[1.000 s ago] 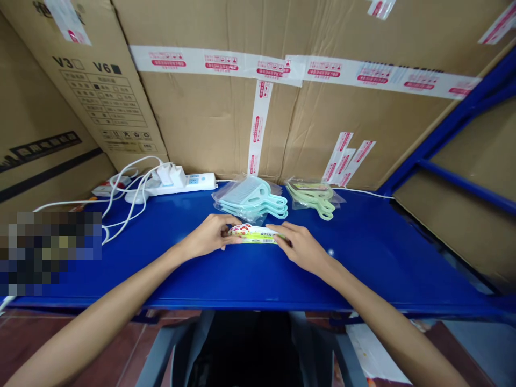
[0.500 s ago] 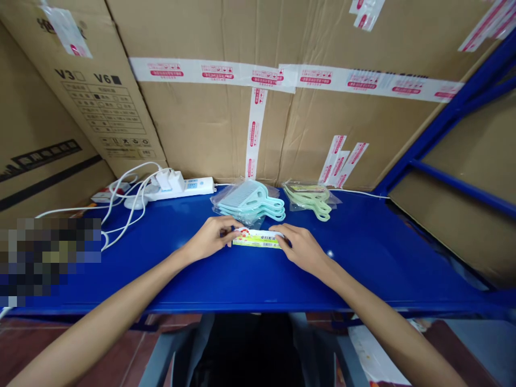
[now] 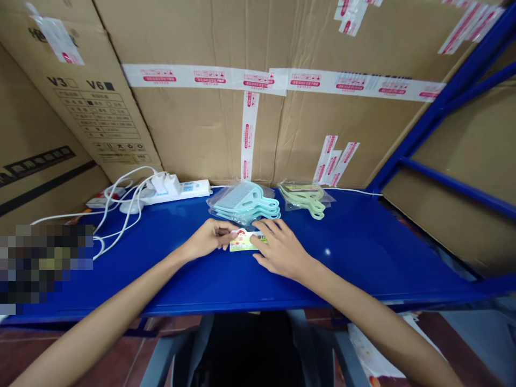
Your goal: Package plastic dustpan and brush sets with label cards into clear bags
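My left hand (image 3: 206,237) pinches the left end of a printed paper card (image 3: 243,240), white on top with a yellow-green band and a small red picture. My right hand (image 3: 281,248) lies spread over the card's right part, fingers apart, and hides that end. Just beyond the card, a stack of light-blue small dustpans (image 3: 246,200) lies in clear plastic bags, handles pointing right. To its right sits a pale green small dustpan (image 3: 306,200), also bagged, with a printed card at its top.
A white power strip (image 3: 195,187) with plugs and tangled white cables (image 3: 135,185) lies at the back left of the blue table (image 3: 363,258). Taped cardboard (image 3: 193,129) walls the back and left. A blue metal frame (image 3: 427,126) rises on the right.
My right hand has moved left from the card's right end and spread over it. My left hand still holds the left end. The view has shifted slightly.
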A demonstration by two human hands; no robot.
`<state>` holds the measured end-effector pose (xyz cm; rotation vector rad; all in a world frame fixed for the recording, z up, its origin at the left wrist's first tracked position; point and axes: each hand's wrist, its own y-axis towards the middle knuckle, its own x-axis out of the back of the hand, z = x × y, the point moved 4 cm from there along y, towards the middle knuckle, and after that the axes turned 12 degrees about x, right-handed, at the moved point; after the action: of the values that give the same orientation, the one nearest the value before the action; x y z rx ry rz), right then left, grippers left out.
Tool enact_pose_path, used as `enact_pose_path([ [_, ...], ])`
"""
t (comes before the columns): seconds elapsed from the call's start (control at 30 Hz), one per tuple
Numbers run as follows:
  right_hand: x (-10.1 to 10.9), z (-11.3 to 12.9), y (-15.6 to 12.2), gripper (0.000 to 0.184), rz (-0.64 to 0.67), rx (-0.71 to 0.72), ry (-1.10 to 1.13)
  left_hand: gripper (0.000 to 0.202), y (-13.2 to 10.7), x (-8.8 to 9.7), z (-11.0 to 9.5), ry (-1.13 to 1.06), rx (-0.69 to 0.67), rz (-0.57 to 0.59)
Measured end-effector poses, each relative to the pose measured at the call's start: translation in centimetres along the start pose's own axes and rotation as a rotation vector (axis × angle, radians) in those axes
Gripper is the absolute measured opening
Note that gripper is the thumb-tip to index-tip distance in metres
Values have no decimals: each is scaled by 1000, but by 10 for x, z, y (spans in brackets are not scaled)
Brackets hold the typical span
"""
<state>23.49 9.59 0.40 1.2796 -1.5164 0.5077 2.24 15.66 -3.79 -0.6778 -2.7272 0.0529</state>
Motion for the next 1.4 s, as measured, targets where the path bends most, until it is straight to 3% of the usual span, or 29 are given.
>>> enact_pose_path([
  [0.13, -9, -3, 7, 16, 73, -4, 17, 50, -1, -3, -2, -6, 19, 32],
  [0.2, -11, -6, 6, 14, 72, -34, 48, 50, -3, -3, -6, 32, -15, -7],
  [0.33, -9, -10, 2, 19, 50, -107, 120, 49, -13, -1, -20, 286, -243, -178],
  [0.43, -8, -11, -1, 21, 17, -125, 144, 47, -18, -6, -26, 477, -406, -179],
  [0.53, -7, -12, -2, 19, -3, -140, 150, 35, -19, -7, -26, 548, -467, -204],
  [0.63, -7, -12, -2, 19, -19, -137, 135, 24, -19, -6, -26, 522, -483, -239],
  [0.8, -5, -14, -6, 16, -121, -131, 89, 40, -16, -2, -28, 304, -387, -250],
  [0.87, -5, -14, -8, 12, -155, -108, 63, 37, -14, 0, -28, 239, -330, -283],
  [1.1, -9, -8, -7, 13, -164, 9, -48, 20, -14, 0, -25, 340, -330, -338],
  [1.23, -13, -12, -9, 14, -158, -6, 19, 17, -16, 0, -26, 368, -399, -385],
  [1.4, -14, -28, -20, 31, -107, -81, 91, 17, -14, -1, -24, 393, -387, -373],
])
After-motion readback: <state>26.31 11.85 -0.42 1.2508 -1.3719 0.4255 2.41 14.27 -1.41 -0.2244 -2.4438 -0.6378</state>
